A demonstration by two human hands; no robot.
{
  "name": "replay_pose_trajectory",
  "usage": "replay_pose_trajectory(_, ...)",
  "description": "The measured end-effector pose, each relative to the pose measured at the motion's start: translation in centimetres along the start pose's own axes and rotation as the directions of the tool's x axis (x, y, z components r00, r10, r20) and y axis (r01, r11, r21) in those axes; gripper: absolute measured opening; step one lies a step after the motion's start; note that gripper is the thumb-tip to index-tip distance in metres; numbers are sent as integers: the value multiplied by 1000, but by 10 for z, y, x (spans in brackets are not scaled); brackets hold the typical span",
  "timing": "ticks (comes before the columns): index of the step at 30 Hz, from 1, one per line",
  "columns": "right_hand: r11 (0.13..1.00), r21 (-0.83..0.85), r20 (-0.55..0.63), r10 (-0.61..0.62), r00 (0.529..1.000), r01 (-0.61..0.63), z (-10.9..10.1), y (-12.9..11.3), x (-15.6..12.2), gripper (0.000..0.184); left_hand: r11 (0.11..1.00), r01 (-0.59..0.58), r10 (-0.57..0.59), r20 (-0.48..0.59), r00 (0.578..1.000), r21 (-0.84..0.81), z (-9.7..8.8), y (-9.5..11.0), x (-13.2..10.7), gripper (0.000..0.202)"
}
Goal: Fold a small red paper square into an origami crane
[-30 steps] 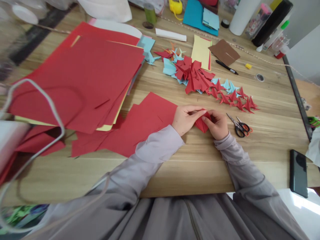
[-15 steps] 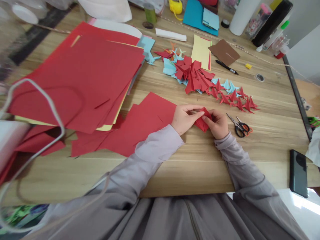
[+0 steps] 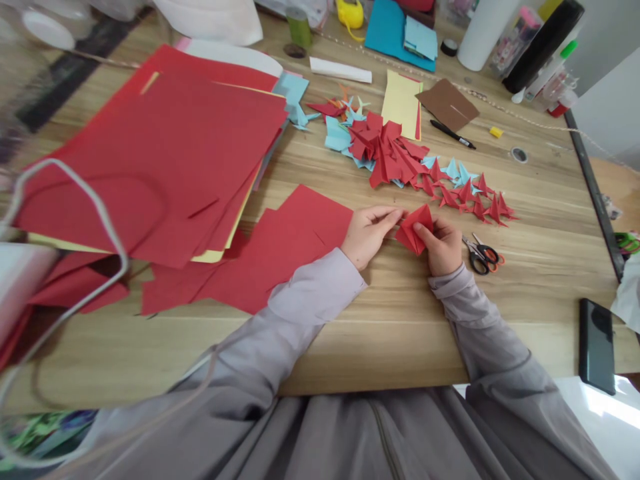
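My right hand [image 3: 444,244] pinches a small folded piece of red origami paper [image 3: 414,230], its thumb lying on the face of it. The piece is diamond-shaped, with a crease running down its middle. Just to its left is my left hand [image 3: 370,233], thumb and fingers drawn together and nothing visible between them. Its fingertips come close to the paper's left edge; I cannot tell whether they touch it. Scissors [image 3: 481,256] with black and orange handles lie right of my right hand. Loose red paper sheets [image 3: 295,247] lie by my left hand.
A tall stack of red sheets [image 3: 165,153] covers the table's left side, with a white cable [image 3: 100,200] looping across it. Folded red pieces [image 3: 387,147] and small pointed ones [image 3: 465,193] lie beyond my hands. A phone [image 3: 597,347] rests at the right edge.
The folded red paper has moved slightly right and turned, showing more of its face. My left fingers have come off its face; my right hand keeps hold of it.
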State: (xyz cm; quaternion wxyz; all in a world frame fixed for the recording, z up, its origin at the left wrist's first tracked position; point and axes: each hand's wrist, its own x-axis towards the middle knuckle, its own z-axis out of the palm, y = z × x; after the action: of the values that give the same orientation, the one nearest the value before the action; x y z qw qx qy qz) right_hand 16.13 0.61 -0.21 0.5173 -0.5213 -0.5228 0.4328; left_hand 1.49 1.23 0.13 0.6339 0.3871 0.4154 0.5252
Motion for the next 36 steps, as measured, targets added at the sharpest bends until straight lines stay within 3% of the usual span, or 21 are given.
replay_pose_trajectory(15, 977, 213, -77, 27, 997, -10, -2, 10, 3, 17, 998, 61, -63, 181, 981, 14, 0, 3, -2, 36)
replay_pose_trajectory(26, 975, 220, -55, 32, 998, -19, -1, 6, 2, 17, 998, 61, -61, 163, 985, 3, 4, 4, -5, 43)
replay_pose_trajectory(36, 978, 199, -18, -59, 998, 62, 1, 3, 0, 17, 963, -97, 83, 66, 994, 252, 2, 6, -4, 32)
